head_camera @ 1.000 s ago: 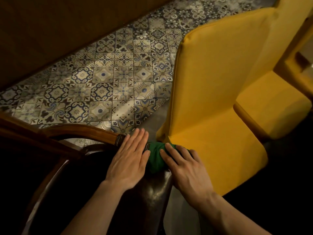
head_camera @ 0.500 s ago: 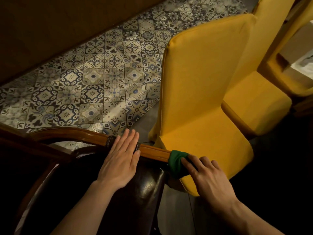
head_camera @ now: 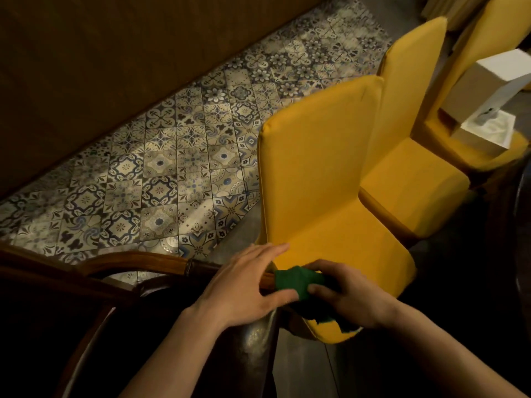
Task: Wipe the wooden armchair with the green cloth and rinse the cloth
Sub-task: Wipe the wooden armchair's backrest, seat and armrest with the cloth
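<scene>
The green cloth (head_camera: 297, 282) is being held bunched in the grip of the right hand (head_camera: 349, 294), with thumb and fingers closed around it. The cloth is being pressed against the right end of the curved wooden rail (head_camera: 149, 261) of the wooden armchair (head_camera: 94, 282), near the lower centre of the scene. The left hand (head_camera: 244, 285) is being laid flat on the rail just left of the cloth, fingers extended, nothing being gripped; its thumb is almost touching the cloth. The cloth is showing a coarse, matte weave. The rail is smooth and polished; the seat below is dark and glossy. Smooth yellow fabric-covered chairs (head_camera: 330, 179) are standing to the right, on a patterned tiled floor (head_camera: 172, 173).
</scene>
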Action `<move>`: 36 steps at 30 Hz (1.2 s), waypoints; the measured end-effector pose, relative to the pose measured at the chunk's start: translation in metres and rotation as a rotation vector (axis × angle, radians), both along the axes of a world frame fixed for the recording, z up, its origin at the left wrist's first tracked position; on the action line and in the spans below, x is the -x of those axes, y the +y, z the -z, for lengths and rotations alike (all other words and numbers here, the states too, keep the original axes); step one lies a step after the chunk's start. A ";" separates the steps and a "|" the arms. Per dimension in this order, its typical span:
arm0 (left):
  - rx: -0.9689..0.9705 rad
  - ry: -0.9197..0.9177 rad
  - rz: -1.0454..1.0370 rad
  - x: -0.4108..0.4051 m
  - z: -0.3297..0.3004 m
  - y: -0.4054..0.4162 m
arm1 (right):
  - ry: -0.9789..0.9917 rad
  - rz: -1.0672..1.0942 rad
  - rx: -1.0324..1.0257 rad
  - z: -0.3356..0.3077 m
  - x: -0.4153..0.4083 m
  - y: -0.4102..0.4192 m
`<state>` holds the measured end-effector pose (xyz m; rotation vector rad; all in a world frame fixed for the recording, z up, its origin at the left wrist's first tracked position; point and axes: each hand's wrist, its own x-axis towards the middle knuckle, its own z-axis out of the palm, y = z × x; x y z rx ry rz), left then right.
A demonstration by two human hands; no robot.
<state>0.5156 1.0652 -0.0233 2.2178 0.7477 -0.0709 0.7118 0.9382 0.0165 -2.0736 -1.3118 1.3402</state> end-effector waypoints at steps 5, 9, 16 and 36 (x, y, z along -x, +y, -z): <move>-0.141 -0.088 0.001 -0.007 -0.062 0.021 | 0.181 -0.010 -0.080 -0.051 0.003 0.031; -0.274 -0.058 -0.083 0.012 -0.106 0.039 | -0.114 -0.185 -0.263 -0.083 0.011 0.060; -0.469 0.104 -0.278 0.058 -0.163 0.045 | -0.620 -0.555 -0.613 -0.123 0.063 0.112; -0.696 0.211 -0.852 0.309 -0.283 -0.118 | -0.633 -1.004 -0.921 -0.250 0.320 0.064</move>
